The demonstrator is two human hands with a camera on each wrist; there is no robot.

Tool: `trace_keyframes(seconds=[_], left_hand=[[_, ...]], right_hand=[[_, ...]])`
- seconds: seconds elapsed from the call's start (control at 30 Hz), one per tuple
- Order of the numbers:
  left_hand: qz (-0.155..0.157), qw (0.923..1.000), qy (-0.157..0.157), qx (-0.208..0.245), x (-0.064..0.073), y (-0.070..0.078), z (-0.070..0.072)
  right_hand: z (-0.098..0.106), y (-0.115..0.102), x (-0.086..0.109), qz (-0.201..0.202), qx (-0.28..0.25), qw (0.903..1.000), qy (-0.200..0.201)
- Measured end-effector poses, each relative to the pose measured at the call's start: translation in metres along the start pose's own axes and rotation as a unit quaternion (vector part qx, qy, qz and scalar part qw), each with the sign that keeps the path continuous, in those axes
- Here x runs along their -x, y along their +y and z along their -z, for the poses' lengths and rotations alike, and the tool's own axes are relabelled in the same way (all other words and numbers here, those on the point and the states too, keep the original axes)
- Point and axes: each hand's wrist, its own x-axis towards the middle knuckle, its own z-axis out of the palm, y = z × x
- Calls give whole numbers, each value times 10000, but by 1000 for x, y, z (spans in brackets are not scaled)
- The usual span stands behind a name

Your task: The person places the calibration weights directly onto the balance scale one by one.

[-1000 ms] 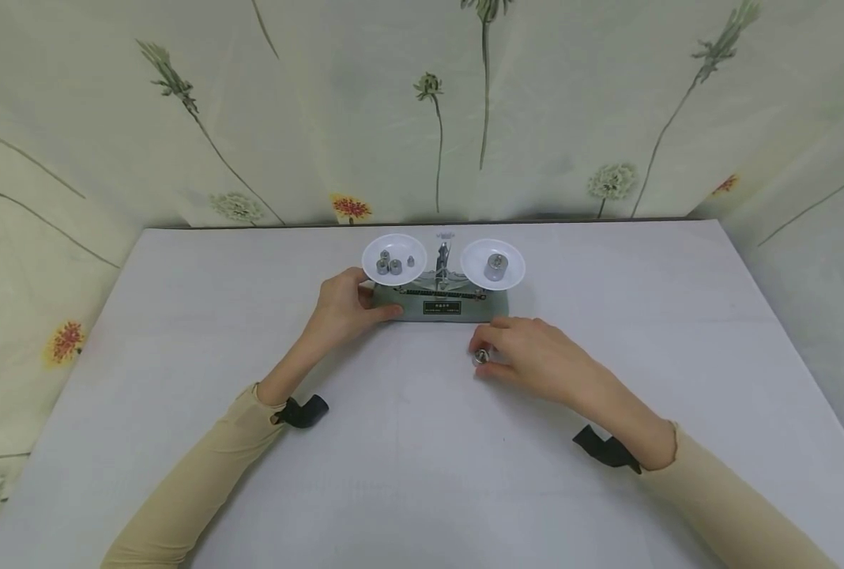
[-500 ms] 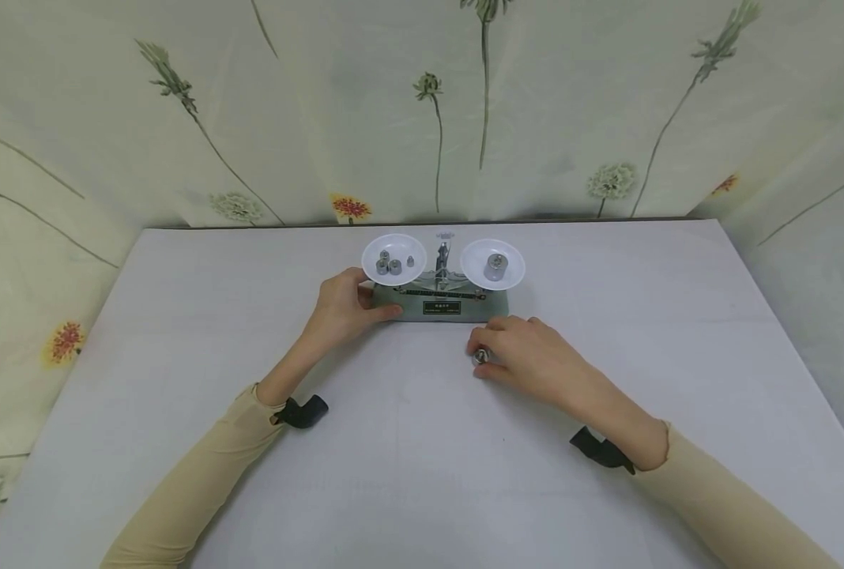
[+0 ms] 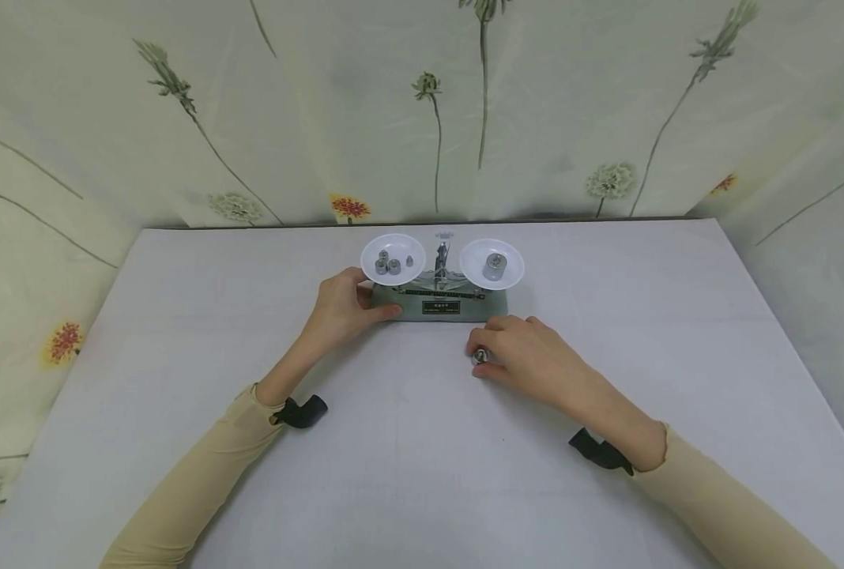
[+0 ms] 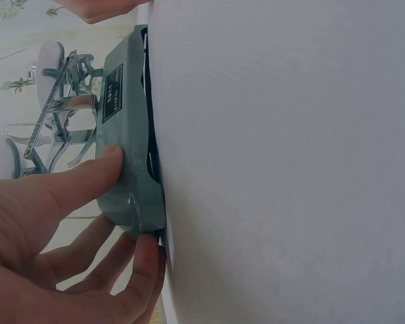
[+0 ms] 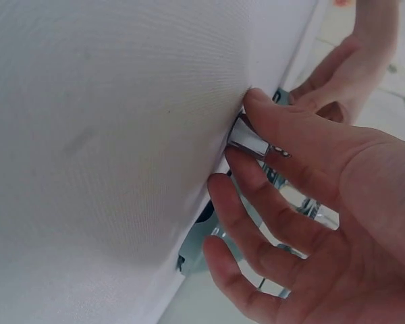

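A green-based balance scale (image 3: 465, 305) stands toward the back of the table. My left hand (image 3: 341, 308) grips the left end of its base, thumb on the front face and the other fingers curled at the end, as the left wrist view shows. In front of the base's right part, my right hand (image 3: 532, 352) pinches a small shiny metal weight (image 5: 247, 138) between thumb and index finger, upright at the tabletop. Several small weights (image 3: 393, 267) lie in the white left pan (image 3: 397, 243). One larger weight (image 3: 495, 267) sits in the white right pan (image 3: 515, 265).
A white cloth covers the table (image 3: 408, 458). Behind the table's back edge hangs a pale flower-printed curtain (image 3: 379, 118), which continues down both sides. Black wrist straps (image 3: 304, 412) sit at the sleeve ends.
My right hand and wrist have shifted very slightly to the left, still pinching the weight. The left hand keeps its grip on the balance scale, and the pans look the same.
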Motion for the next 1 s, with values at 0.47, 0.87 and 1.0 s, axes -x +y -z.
trace_keyframes(seconds=[0.47, 0.87, 1.0], left_hand=[[69, 10000, -10, 3, 1, 1, 1], [44, 10000, -10, 20, 1, 1, 1], [56, 10000, -21, 56, 0, 0, 2]], right_hand=[[1, -2, 0, 25, 37, 9999, 132], [6, -3, 0, 80, 95, 9995, 295], [12, -2, 1, 46, 123, 9990, 420]])
